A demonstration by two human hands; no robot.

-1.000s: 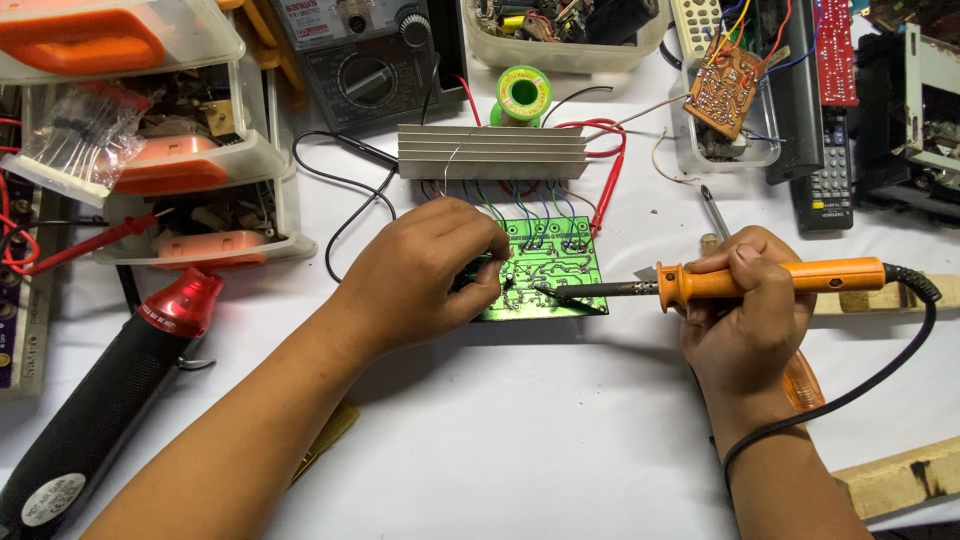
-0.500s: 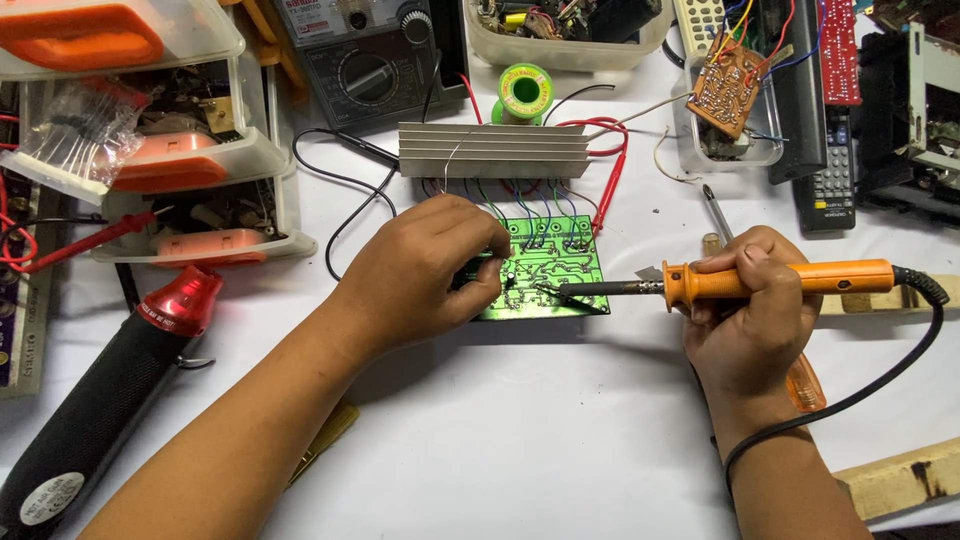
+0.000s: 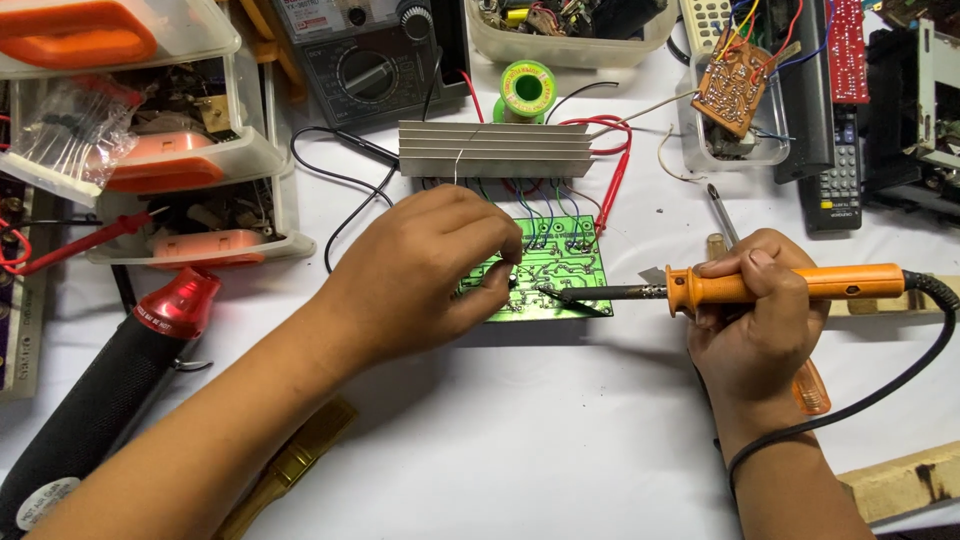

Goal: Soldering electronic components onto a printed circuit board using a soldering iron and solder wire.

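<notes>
A green circuit board (image 3: 556, 270) lies flat on the white table, wired to a ribbed grey heat sink (image 3: 492, 150) behind it. My left hand (image 3: 425, 275) rests on the board's left part, fingers pinched at a spot near the iron's tip; what it pinches is too small to tell, perhaps thin solder wire. My right hand (image 3: 752, 325) grips the orange handle of a soldering iron (image 3: 760, 287). The iron lies nearly level, its dark tip touching the board next to my left fingertips.
A green solder spool (image 3: 527, 88) and a multimeter (image 3: 372, 62) stand behind the heat sink. Clear drawers of parts (image 3: 190, 160) sit at left, a red-and-black tool (image 3: 120, 375) at lower left, a screwdriver (image 3: 722, 215) and remote controls (image 3: 838, 195) at right.
The iron's tip has slid left along the board toward my left fingertips. My left hand stays on the board.
</notes>
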